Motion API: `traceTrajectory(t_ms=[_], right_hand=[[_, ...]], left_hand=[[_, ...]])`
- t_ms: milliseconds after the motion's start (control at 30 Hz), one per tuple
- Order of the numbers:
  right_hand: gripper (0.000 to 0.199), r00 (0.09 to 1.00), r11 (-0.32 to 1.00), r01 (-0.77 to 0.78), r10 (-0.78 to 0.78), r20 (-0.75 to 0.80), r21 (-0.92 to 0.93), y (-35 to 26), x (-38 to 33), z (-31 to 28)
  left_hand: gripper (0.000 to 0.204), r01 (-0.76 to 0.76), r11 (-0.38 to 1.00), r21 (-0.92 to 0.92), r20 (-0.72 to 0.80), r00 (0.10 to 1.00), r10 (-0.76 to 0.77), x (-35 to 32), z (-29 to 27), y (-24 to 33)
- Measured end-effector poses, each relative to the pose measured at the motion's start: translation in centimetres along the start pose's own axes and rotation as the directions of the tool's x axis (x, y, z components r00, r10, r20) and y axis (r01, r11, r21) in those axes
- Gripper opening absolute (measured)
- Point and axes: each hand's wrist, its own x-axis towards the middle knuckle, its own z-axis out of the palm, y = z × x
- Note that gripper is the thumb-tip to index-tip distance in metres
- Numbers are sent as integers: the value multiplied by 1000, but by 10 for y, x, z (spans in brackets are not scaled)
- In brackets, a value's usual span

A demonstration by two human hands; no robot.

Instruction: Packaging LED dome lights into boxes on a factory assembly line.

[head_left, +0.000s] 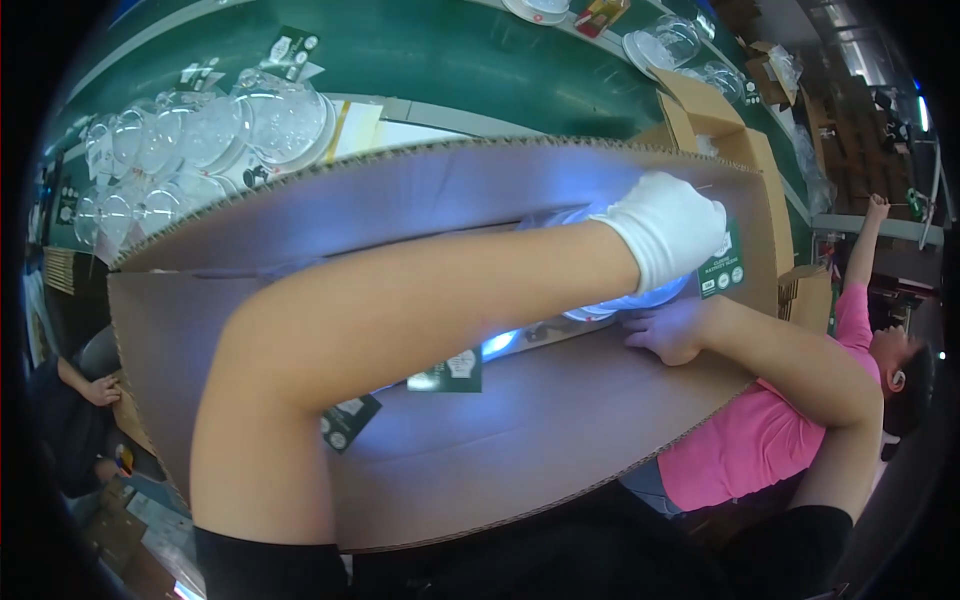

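Both my hands reach into a deep, open cardboard box point(560, 400). My left hand point(668, 225), in a white glove, is closed over a clear domed plastic container point(660, 295) at the box's right end; its fingertips are hidden. A green printed card point(722, 262) stands beside the glove. Bare and just below, my right hand point(668, 332) has its fingers partly spread along the container's lower edge. My left forearm crosses the box and covers part of its inside. Two more green cards, one point(448, 372) near the middle and another point(350, 422) further left, show below that arm.
Behind the box runs a green conveyor belt point(440, 60). Clear domed containers point(215, 130) crowd its left side, and others point(665, 42) stand far right. An open carton point(715, 110) adjoins the box. A person in pink point(745, 445) is at right; another person's hand point(100, 390) shows at left.
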Motion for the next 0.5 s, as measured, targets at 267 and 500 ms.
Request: traceTrajectory(t_ms=[267, 500], right_hand=[[62, 943, 959, -283, 280, -182, 11, 17, 42, 9], [41, 644, 994, 76, 15, -765, 84, 50, 71, 92]], left_hand=[[14, -13, 1000, -13, -76, 997, 12, -9, 17, -8], [14, -21, 1000, 15, -15, 1000, 21, -14, 38, -20]])
